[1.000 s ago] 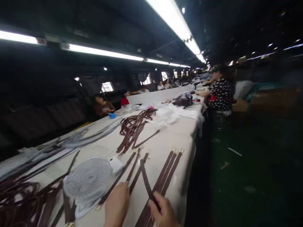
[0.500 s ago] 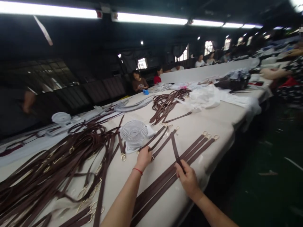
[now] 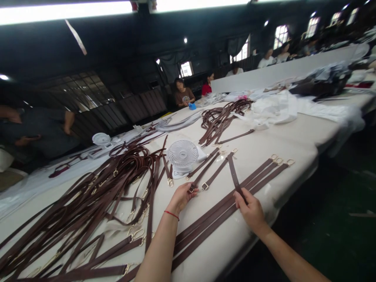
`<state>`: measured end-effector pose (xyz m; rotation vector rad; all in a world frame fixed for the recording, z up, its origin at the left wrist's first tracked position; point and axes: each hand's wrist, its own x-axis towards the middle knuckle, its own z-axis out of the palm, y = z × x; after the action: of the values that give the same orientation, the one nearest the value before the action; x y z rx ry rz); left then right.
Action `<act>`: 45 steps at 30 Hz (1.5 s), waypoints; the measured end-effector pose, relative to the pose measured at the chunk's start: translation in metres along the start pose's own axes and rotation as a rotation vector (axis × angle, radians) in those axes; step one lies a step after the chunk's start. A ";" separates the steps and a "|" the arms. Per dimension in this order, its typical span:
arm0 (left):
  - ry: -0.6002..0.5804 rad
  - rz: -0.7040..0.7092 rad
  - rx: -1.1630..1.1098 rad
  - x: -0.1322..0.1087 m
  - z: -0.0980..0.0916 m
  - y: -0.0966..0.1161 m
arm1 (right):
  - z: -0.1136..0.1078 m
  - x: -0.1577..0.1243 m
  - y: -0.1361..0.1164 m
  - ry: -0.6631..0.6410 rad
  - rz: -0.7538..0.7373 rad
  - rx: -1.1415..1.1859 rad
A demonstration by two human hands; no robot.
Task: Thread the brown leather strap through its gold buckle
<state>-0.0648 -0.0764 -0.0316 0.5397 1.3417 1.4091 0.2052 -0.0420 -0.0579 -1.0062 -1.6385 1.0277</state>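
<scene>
A brown leather strap (image 3: 235,176) lies on the white-covered table (image 3: 282,149), its long axis pointing away and leftward — its near end pinched by the right hand (image 3: 251,209) — with the left hand (image 3: 182,197) resting, fingers curled, on another strap (image 3: 205,171).

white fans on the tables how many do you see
2. One white desk fan stands on the white-covered table beside the brown leather straps; the other white desk fan sits further left, past those straps. More could be hidden farther down the room.
</scene>
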 end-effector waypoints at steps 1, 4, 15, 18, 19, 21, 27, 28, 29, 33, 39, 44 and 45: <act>-0.004 -0.001 -0.024 -0.001 -0.001 -0.001 | 0.000 0.000 0.000 0.004 -0.003 -0.006; -0.014 -0.025 -0.110 -0.002 -0.004 -0.002 | -0.002 -0.001 -0.001 0.016 -0.010 -0.034; -0.105 0.017 -0.165 -0.004 -0.011 -0.010 | -0.003 -0.002 0.000 0.010 0.007 -0.076; -0.155 0.047 -0.113 -0.006 -0.011 -0.010 | -0.003 -0.002 -0.001 0.011 0.009 -0.077; -0.167 0.053 -0.090 -0.006 -0.010 -0.011 | -0.003 -0.003 -0.002 0.010 0.007 -0.077; -0.168 0.057 -0.034 -0.007 -0.008 -0.012 | -0.003 -0.003 -0.003 0.005 0.004 -0.074; -0.105 0.091 0.127 -0.004 -0.002 -0.019 | -0.003 -0.002 -0.005 0.004 -0.011 -0.071; -0.089 0.103 0.133 -0.002 -0.002 -0.021 | -0.003 -0.002 -0.005 0.003 -0.018 -0.072; -0.071 0.111 0.126 -0.001 -0.002 -0.021 | -0.003 -0.002 -0.006 0.001 -0.023 -0.070; -0.022 0.101 0.039 0.000 -0.003 -0.019 | -0.002 -0.001 -0.005 0.001 -0.027 -0.067; -0.059 0.073 0.038 -0.005 -0.004 -0.012 | -0.001 -0.001 -0.005 0.016 -0.028 -0.083; -0.140 0.023 0.057 -0.003 -0.007 -0.009 | -0.003 -0.001 -0.008 0.018 -0.036 -0.107; -0.176 -0.006 0.066 -0.003 -0.008 -0.007 | -0.003 -0.002 -0.008 0.018 -0.035 -0.107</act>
<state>-0.0681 -0.0833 -0.0392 0.6872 1.2507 1.2848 0.2072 -0.0453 -0.0504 -1.0502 -1.7052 0.9129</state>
